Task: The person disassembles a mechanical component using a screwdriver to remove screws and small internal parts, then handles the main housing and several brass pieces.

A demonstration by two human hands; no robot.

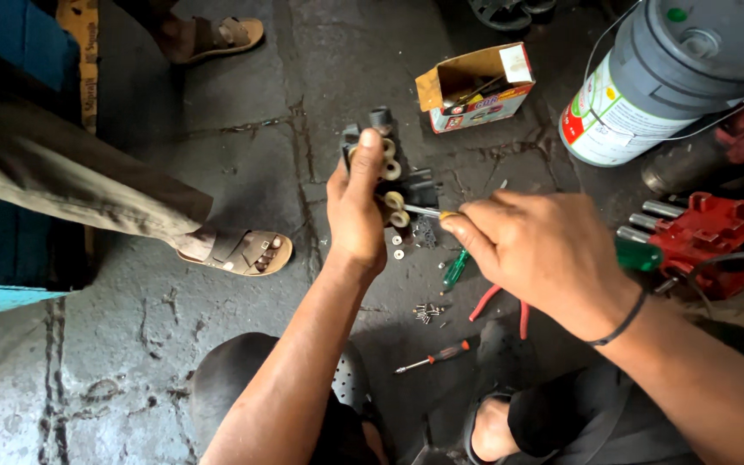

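My left hand (355, 207) grips a black mechanical block (406, 185) with several cream round fittings on its side, held upright above the floor. My right hand (536, 250) holds a screwdriver with a green handle end (639, 255); its metal tip (421, 210) touches the block's lower fitting. Small white washers (398, 247) lie on the floor just under the block.
An open cardboard box (475, 86) lies behind the block and a grey bucket (673, 77) stands at top right. A red tool part (716, 237), red-handled pliers (497, 301), two small screwdrivers (441, 353) and loose screws (426, 313) lie about. Another person's sandalled foot (238, 250) stands at left.
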